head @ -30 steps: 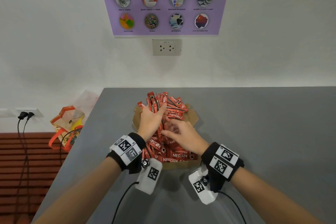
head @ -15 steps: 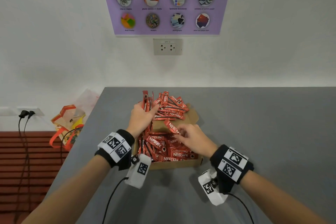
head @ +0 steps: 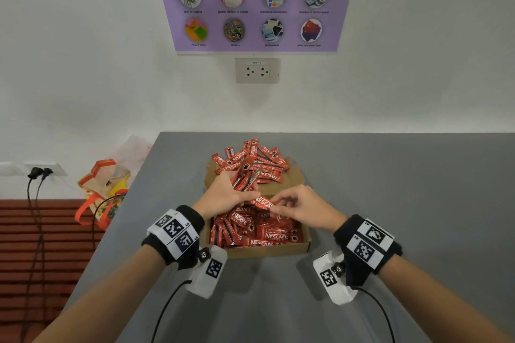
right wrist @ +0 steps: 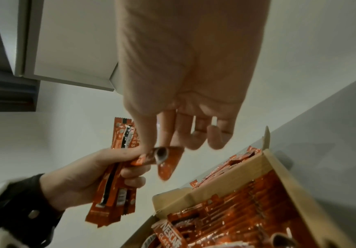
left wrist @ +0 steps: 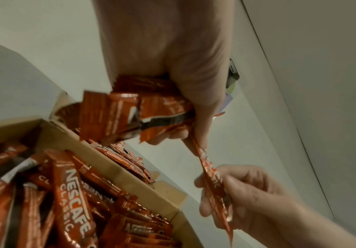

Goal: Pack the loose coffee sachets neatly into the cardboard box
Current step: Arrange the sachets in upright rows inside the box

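Observation:
An open cardboard box point(head: 267, 251) on the grey table holds several red coffee sachets point(head: 274, 235) lying flat. More loose sachets point(head: 259, 160) are heaped on its far flap. My left hand point(head: 239, 189) hovers over the box's far half and grips a bundle of sachets point(head: 246, 177), also seen as a bundle point(left wrist: 134, 114) and bundle point(right wrist: 112, 186). My right hand point(head: 278, 205) pinches one end of a single sachet point(head: 262, 202); its other end reaches the left thumb. That single sachet point(left wrist: 213, 172) is stretched between both hands above the box point(left wrist: 130, 169).
The grey table point(head: 404, 203) ends at its left edge, with a colourful bag point(head: 104, 189) and plugged cables point(head: 36, 175) beyond it. A white wall with a socket point(head: 257, 70) and a purple poster point(head: 255, 5) stands behind the box.
My left hand lifted a bundle off the far pile and drew it back over the box. My right hand raised one sachet from the box up to the left hand.

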